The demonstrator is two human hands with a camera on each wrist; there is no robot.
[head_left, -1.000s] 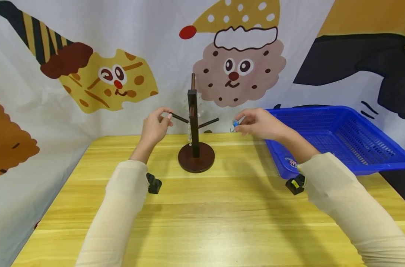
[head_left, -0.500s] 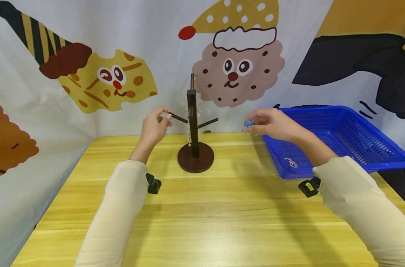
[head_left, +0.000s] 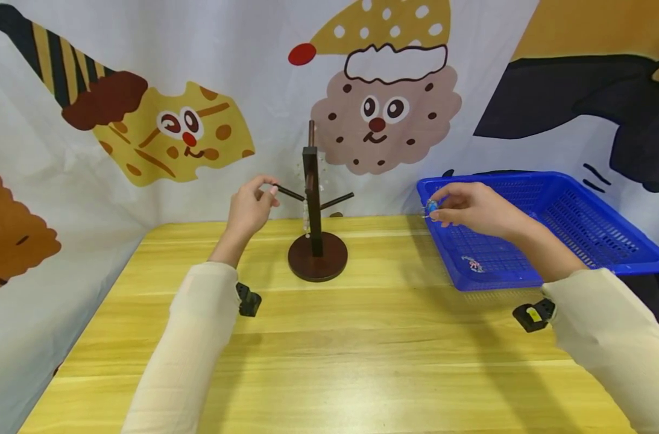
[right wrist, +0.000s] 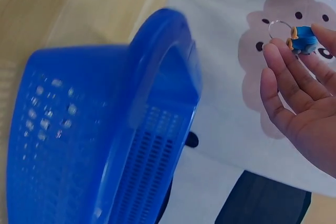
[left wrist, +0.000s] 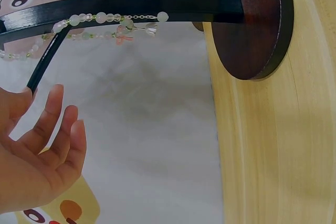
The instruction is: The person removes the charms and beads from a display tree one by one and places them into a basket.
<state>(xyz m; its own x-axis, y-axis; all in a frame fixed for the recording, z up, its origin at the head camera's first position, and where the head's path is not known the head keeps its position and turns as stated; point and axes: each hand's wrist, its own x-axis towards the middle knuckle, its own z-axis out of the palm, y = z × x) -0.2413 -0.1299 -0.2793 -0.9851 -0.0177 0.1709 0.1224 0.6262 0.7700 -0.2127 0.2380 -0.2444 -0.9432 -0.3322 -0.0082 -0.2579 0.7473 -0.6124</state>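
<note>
A dark wooden stand (head_left: 314,211) with a round base stands upright on the table, its pegs slanting out to the sides. My left hand (head_left: 250,208) pinches the tip of its left peg (left wrist: 46,62) between thumb and index finger; the other fingers are loosely bent. A pale beaded bracelet (left wrist: 100,18) with a chain and small charms hangs on the stand. Over the left end of the blue basket (head_left: 530,278), my right hand (head_left: 478,208) pinches a small blue figure keychain (right wrist: 304,40) between thumb and fingers. A metal ring (right wrist: 280,29) projects from the keychain.
The basket sits at the right of the wooden table (head_left: 329,349), with a small pink and white pattern on its near left corner. Behind the table hangs a white cloth (head_left: 210,36) printed with cartoon food. Another peg (head_left: 337,201) slants to the right.
My right hand has moved right with the keychain, from beside the stand's right peg to over the basket's left rim. My left hand keeps its pinch on the peg.
</note>
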